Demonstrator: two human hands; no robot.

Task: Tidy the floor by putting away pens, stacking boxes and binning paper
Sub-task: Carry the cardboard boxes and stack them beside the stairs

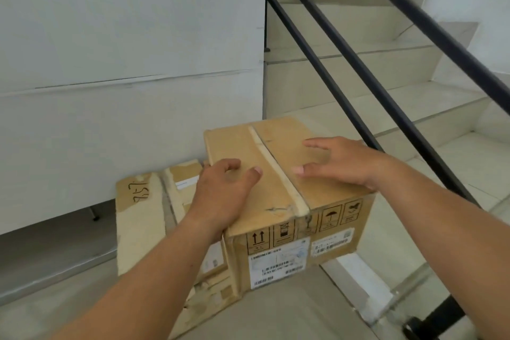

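A taped brown cardboard box (276, 229) with handling symbols and white labels on its near side sits on top of a flatter, worn cardboard box (140, 218) on the floor. My left hand (220, 190) rests on the upper box's lid near its left edge, fingers curled and spread. Over the right half of the lid my right hand (342, 163) lies with fingers apart, touching or just above the cardboard. Neither hand grips anything. No pens or paper are in view.
A white wall (124, 50) stands right behind the boxes. To the right, tiled stairs (414, 107) rise behind a black metal railing (386, 107) with a glass panel. Grey floor (289, 317) lies in front of the boxes.
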